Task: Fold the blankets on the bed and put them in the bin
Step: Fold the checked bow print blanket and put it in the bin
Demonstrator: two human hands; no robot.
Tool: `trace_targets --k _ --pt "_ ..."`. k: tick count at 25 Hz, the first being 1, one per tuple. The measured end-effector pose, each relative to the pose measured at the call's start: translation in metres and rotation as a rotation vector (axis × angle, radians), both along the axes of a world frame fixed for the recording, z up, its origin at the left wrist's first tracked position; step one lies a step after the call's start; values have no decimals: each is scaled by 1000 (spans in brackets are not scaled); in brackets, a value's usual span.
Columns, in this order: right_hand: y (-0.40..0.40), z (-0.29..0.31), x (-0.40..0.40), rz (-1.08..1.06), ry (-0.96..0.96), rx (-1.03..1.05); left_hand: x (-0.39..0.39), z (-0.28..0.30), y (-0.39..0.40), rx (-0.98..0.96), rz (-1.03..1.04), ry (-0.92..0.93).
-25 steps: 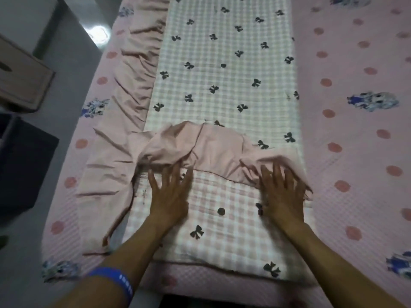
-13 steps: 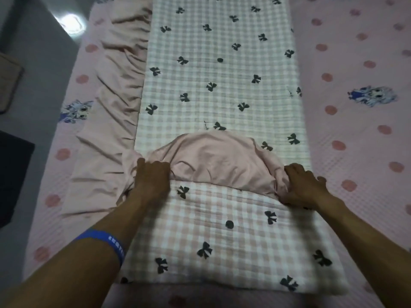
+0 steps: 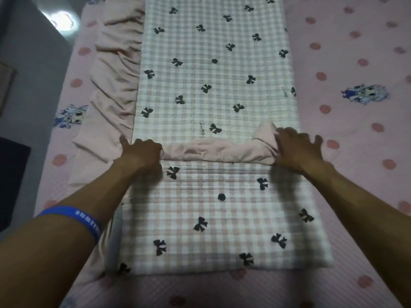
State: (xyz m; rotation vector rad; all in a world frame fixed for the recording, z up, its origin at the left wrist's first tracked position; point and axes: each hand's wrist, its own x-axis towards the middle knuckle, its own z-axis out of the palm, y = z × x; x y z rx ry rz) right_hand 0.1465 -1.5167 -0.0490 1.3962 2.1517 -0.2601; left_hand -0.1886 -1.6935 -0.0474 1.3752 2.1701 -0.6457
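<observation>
Far left, grey floor (image 3: 29, 90) with a bright patch of reflected light, and a dark shape at the frame edge that can't be made out. Then the bed's pink dotted sheet (image 3: 347, 63), printed with cartoon figures, running under everything. On it, the checked blanket (image 3: 211, 85) with black bows lies lengthwise down the middle, its plain pink ruffle (image 3: 113, 85) spilling off the left edge. The near end is folded over on top of itself, and a rumpled band of the pink underside (image 3: 218, 152) shows right along the fold's edge. Left hand (image 3: 140, 152), blue wristband (image 3: 77, 218) on that forearm, sits at the fold's left corner, fingers curled down into the cloth, thumb sticking out; it grips the blanket edge. Across to the right hand (image 3: 295, 150) at the other corner: fingers bent and spread over the bunched pink fabric, clutching it against the bed. Both arms stretched well forward.
</observation>
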Motion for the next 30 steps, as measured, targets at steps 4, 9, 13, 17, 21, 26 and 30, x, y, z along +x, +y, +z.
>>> trace_targets --k 4,9,13,17,21,26,30 --pt "-45 -37 6 301 -59 -62 11 -34 -16 59 -62 1" --pt "-39 -28 11 282 -99 -52 22 -15 -16 -54 -121 -8" --pt "0 10 0 92 -175 -316 1 14 7 -199 4 -187" --pt "11 -2 -11 27 16 140 3 5 24 203 73 150" --pt "-82 -35 -5 163 187 282 65 -30 -40 414 -163 100" --pt "-173 -60 38 155 205 230 105 -64 -152 348 -96 -12" --pt "-231 -56 63 265 301 141 138 -54 -214 265 -213 -104"
